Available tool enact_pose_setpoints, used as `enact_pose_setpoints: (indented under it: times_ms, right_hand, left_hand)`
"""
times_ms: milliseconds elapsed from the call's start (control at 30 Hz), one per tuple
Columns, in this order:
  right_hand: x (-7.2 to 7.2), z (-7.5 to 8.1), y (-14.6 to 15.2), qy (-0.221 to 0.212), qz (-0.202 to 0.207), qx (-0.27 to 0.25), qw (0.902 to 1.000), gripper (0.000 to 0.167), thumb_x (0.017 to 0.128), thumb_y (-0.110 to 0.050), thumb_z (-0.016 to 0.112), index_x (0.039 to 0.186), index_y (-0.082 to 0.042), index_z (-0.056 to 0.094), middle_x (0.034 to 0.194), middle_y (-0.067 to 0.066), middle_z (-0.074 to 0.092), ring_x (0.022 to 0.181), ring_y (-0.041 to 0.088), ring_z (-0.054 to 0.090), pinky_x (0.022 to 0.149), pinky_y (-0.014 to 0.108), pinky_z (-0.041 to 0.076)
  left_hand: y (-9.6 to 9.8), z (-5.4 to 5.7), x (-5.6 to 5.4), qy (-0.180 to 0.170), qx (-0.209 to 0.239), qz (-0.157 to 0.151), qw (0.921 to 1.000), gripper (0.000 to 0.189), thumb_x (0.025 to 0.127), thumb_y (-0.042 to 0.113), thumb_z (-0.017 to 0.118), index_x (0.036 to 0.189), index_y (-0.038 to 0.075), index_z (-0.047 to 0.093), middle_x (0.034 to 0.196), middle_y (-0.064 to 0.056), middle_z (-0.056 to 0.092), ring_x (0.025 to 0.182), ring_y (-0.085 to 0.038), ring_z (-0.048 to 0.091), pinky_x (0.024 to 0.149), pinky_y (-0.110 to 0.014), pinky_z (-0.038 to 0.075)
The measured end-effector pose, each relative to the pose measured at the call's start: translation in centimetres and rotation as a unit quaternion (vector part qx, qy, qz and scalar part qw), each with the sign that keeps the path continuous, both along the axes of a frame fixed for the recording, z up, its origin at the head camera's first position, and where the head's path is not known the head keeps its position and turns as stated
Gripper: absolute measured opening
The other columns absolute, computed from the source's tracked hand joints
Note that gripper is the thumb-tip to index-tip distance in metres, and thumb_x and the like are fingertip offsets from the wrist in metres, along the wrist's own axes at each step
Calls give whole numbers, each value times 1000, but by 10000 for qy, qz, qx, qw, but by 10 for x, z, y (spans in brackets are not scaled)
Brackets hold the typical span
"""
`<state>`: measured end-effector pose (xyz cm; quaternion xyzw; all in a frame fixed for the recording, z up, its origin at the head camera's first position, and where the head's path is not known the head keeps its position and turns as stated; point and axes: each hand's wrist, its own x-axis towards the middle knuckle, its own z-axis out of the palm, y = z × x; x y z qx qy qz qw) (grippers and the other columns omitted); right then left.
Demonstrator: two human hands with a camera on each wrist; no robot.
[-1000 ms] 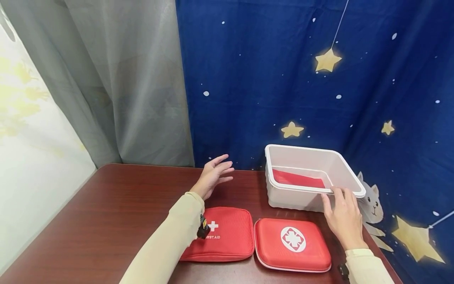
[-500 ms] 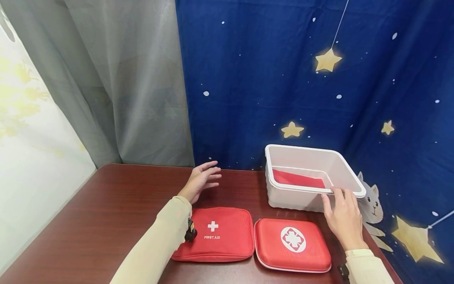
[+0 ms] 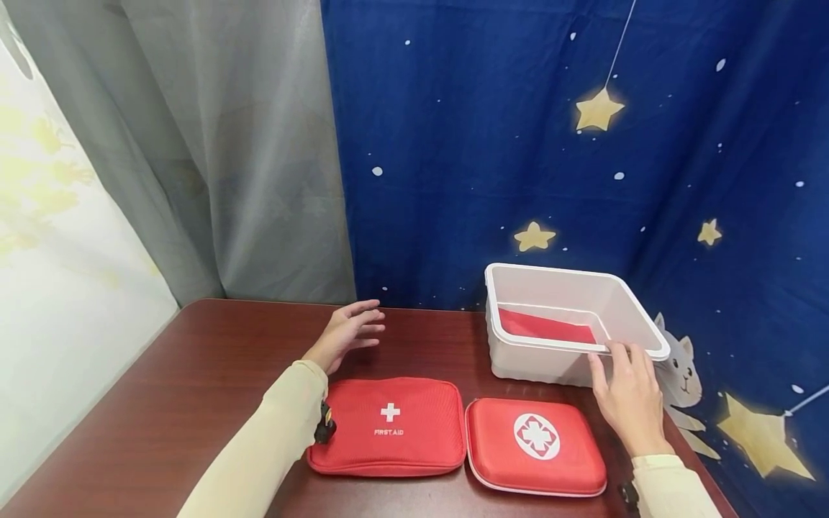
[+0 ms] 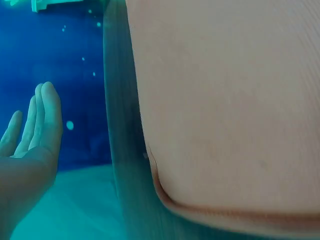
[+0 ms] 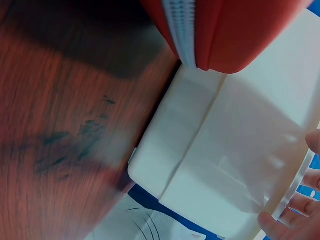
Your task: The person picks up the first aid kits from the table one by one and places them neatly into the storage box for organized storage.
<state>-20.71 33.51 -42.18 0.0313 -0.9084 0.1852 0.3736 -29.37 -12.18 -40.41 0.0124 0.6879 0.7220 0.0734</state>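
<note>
My left hand (image 3: 346, 334), fingers spread and holding nothing, hovers over the table behind a flat red first-aid pouch (image 3: 414, 450) with a white cross and lettering. In the left wrist view the pouch (image 4: 225, 110) looks pale and fills the right side, with the left hand (image 4: 35, 150) beyond it. My right hand (image 3: 628, 399) holds the front rim of a white plastic bin (image 3: 537, 363) near its right corner. Fingertips (image 5: 272, 225) show at that rim in the right wrist view. A red hard-shell first-aid case (image 3: 492, 446) lies before the bin, right beside the pouch.
A flat red piece (image 3: 544, 327) lies inside the bin. The brown wooden table (image 3: 214, 381) reaches back to a grey curtain (image 3: 272, 180) and a blue starry curtain (image 3: 453, 144). Its right edge runs close by the right forearm.
My left hand has moved left and slightly toward me, uncovering more of the first-aid pouch. The right hand, bin and case have stayed in place.
</note>
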Motion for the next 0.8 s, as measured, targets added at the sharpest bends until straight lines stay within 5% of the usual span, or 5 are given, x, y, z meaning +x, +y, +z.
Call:
enact_pose_setpoints:
  times_ms: [800]
  right_hand:
    - [-2, 2, -2, -43, -34, -12, 10000, 37, 92, -15, 67, 121, 5, 58, 115, 26, 52, 110, 44, 48, 86, 69, 44]
  left_hand:
    - [-44, -29, 3, -355, -963, -416, 9938, 51, 101, 25, 56, 145, 1, 45, 135, -27, 56, 115, -38, 62, 85, -40, 57]
